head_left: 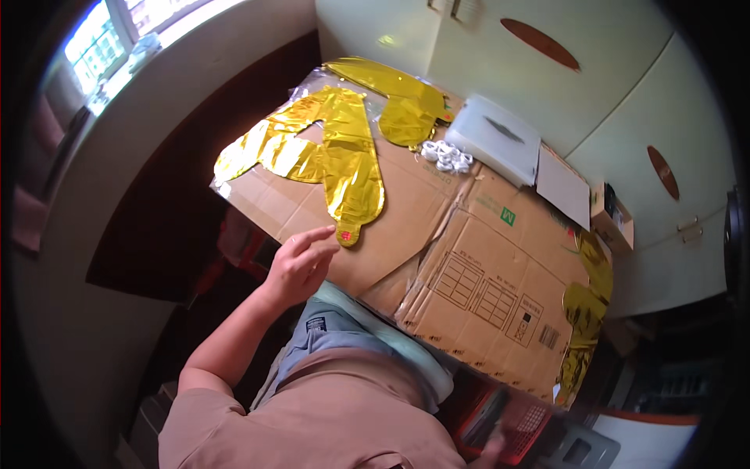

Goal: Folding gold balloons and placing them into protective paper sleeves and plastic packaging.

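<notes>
Cream-coloured cabinet doors with a smooth, flat finish [617,94] rise from twelve to three o'clock, taking the centre of the brown cardboard sheets [406,211] as the clock's hub. Creased and taped, these sheets cover the work surface. At ten o'clock lies a gold, mirror-bright foil balloon [355,164], flat and wrinkled, with a gap enclosed by its limbs. Its long limb runs twelve to six, the small red-marked tab [347,235] pointing to six; another limb reaches toward eight. Nearer noon is a second gold foil piece with rounded ends [410,117], beside a bundle of looped white ribbon [447,156]. One o'clock holds a translucent plastic box [496,139]; four, a crumpled gold foil strip [586,320]. Between eight and nine, the left hand [301,266] has its fingers loosely parted beside the tab; contact cannot be told. The right hand [491,452], blurred near five by a red latticed plastic basket [525,428], shows no readable grip.
</notes>
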Tool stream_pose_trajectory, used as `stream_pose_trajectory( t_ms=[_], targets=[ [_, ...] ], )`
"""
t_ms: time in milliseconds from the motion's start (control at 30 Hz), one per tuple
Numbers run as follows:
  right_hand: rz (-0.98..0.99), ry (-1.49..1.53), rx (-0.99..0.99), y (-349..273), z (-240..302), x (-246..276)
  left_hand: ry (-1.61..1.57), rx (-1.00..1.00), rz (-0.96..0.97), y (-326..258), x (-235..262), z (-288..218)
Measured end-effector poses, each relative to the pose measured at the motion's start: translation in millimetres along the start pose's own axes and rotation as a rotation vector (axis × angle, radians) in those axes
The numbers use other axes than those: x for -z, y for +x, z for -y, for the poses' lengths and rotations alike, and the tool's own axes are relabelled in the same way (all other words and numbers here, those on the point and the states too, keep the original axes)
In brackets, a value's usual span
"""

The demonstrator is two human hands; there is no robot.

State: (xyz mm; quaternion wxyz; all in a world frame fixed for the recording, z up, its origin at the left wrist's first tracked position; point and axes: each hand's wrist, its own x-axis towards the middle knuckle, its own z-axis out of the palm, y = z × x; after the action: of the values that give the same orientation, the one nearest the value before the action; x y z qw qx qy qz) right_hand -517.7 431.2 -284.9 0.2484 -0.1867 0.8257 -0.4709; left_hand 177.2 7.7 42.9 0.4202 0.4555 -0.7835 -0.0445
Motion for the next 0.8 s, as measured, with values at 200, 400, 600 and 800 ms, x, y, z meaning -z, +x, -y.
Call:
stream_pose_trajectory(
  t_ms=[200,400,600,800],
  targets=[
    [0.039,-0.421,-0.276,-19,36,-42,0.110,-0.058,0.213,22,10,11],
    [0.175,-0.528,-0.313,-13,75,-52,0.130,-0.304,0.314,31,-13,43],
    [0.354,-0.702,-0.318,-24,116,-67,0.006,-0.182,0.325,30,-19,55],
    [0.940,-1.066,-0.228,-65,314,-118,-0.216,0.338,0.457,62,-4,48]
  ],
)
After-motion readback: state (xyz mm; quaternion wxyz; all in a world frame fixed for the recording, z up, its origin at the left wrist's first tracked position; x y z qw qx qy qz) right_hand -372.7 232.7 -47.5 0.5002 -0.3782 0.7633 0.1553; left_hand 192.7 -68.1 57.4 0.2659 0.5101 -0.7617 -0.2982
